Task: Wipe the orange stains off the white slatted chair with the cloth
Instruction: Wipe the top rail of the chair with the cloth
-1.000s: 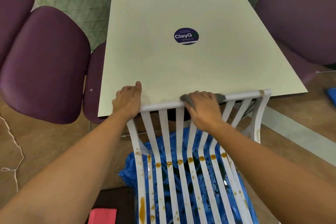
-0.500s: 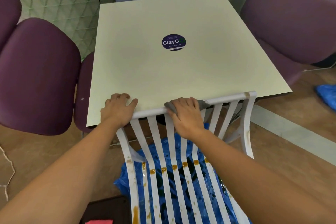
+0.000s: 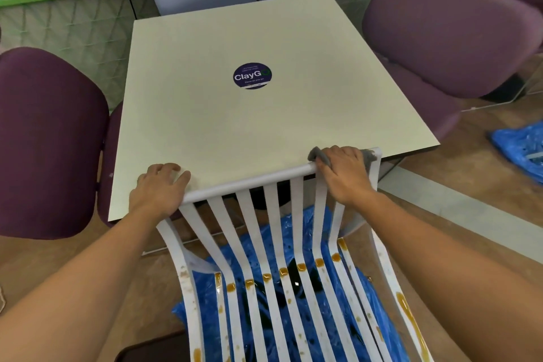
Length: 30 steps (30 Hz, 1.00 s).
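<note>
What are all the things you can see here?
white slatted chair: one, white, in front, against the table.
orange stains: many, orange, lower down the slats and on the right edge.
cloth: one, grey, on the top rail's right end.
table: one, cream, behind the chair.
sticker: one, dark blue, mid-table.
purple chairs: at least two, purple, either side of the table.
blue plastic sheets: two, blue, one under the white chair, one far right.
left hand: grips the rail's left end.
right hand: holds the cloth on the rail.

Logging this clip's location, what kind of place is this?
Probably a canteen or food court: a square table with a ClayGo sticker, and padded purple chairs around it.
</note>
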### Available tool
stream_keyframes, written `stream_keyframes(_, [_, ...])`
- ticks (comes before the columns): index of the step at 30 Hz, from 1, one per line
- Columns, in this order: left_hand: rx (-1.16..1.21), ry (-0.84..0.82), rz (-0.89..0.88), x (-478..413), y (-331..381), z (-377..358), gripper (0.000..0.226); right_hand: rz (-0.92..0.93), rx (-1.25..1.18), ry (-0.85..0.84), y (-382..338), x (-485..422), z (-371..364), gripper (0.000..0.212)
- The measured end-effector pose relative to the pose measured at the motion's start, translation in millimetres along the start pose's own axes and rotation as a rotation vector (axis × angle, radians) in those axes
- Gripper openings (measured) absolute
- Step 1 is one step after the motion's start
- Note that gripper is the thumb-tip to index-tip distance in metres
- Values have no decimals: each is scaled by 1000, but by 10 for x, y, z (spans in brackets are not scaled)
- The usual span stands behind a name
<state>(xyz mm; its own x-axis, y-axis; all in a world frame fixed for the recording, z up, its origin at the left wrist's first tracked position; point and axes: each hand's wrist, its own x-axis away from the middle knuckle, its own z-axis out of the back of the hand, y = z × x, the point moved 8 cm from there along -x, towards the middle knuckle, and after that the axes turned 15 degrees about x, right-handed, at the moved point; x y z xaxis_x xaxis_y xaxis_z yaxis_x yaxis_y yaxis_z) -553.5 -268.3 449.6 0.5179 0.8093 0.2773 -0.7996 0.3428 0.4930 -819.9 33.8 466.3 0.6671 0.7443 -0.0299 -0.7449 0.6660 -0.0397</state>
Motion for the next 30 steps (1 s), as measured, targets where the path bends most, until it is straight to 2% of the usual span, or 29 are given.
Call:
stream_keyframes(5, [-17,19,13,-2,31,-2,51,-110,-19,56,541,30,59,42])
stream_keyframes(9, [-33,21,24,-3,36,-10,51,-193,31,98,556,132,-6,46])
stream_keyframes(11, [-35,18,26,-2,37,-18,51,-125,106,102,387,162,-41,49])
stream_keyframes(14, [-39,18,26,-6,34,-20,51,92,122,109,81,221,-64,53])
stream_keyframes(16, [-38,22,28,-3,37,-10,51,98,89,127,97,241,-54,55])
stream_keyframes(21, [-36,26,28,11,47,-6,50,-197,-4,185,571,326,-166,56])
stream_keyframes(23, [-43,28,30,14,54,-13,50,-258,-52,182,652,378,-251,61])
stream_keyframes(27, [-49,36,30,11,59,-4,49,-302,-272,95,711,500,-481,73])
stream_keyframes(30, [-55,48,36,-5,48,3,51,-403,-482,-54,814,752,-858,78])
